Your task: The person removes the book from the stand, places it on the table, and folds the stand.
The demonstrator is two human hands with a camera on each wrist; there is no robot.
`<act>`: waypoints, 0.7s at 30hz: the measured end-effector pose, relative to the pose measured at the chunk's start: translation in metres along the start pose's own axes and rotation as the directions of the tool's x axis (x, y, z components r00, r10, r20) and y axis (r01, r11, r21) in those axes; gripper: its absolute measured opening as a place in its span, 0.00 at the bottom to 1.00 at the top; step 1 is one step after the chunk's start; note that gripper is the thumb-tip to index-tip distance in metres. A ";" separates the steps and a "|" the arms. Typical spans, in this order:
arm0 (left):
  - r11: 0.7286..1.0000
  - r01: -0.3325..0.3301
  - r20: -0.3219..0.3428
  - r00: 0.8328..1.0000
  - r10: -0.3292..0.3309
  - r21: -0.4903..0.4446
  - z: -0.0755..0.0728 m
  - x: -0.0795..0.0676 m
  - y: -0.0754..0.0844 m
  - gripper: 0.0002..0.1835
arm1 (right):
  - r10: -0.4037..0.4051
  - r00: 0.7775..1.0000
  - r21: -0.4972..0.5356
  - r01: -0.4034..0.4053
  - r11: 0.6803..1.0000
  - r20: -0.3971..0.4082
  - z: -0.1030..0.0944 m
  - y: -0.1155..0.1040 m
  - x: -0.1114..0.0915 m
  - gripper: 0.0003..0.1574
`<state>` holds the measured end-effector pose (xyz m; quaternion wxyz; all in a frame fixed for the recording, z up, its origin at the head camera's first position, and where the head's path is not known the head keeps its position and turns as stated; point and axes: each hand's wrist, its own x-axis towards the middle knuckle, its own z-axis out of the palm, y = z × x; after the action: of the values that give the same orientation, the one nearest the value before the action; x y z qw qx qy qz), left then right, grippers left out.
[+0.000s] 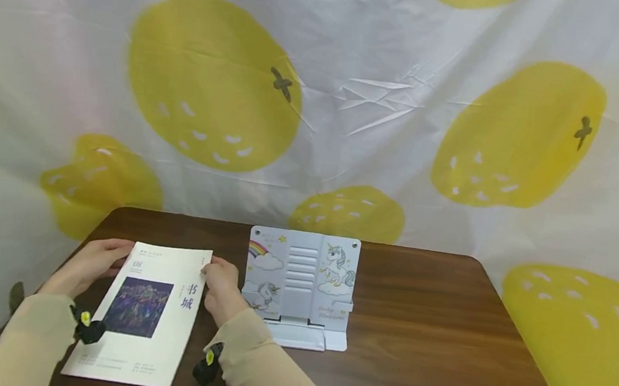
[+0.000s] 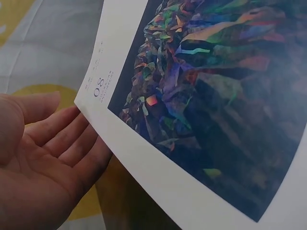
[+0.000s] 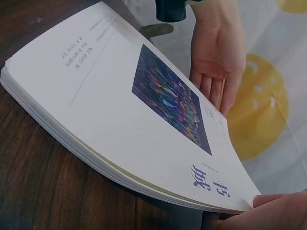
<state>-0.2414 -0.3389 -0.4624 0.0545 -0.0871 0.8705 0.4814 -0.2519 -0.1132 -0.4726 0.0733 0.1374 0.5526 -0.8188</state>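
A white magazine point(image 1: 143, 314) with a dark colourful picture and Chinese characters on its cover lies at the left of the table, its far end lifted in a slight bend. At its far right corner my right hand point(image 1: 223, 287) pinches it, thumb on the cover in the right wrist view and fingers underneath. My left hand point(image 1: 86, 268) is at the far left corner. In the left wrist view its fingers point(image 2: 72, 143) extend beneath the edge, and the thumb stands off the cover. Right of the right hand stands a white unicorn-printed metal book stand point(image 1: 301, 279).
The dark wooden table point(image 1: 429, 341) has rounded far corners. Behind it hangs a white cloth point(image 1: 371, 130) with large yellow fruit prints. A small black device point(image 1: 207, 366) is strapped to each wrist.
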 end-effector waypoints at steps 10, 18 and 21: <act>0.999 0.012 0.023 1.000 -0.011 -0.042 0.010 0.017 0.009 0.31 | 0.045 0.999 0.075 -0.046 0.996 0.017 -0.012 -0.008 0.012 0.27; 0.994 0.099 0.014 0.995 -0.098 -0.049 0.003 0.005 -0.006 0.31 | 0.049 0.997 0.064 -0.052 0.997 0.062 -0.006 0.008 0.009 0.32; 0.991 0.130 0.009 0.992 -0.129 -0.041 0.003 0.000 -0.012 0.32 | 0.075 0.995 0.060 -0.078 0.995 0.061 -0.003 0.009 0.001 0.34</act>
<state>-0.2387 -0.3431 -0.4741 0.0863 -0.1430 0.8527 0.4950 -0.2500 -0.1135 -0.4825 0.1164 0.1366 0.5187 -0.8359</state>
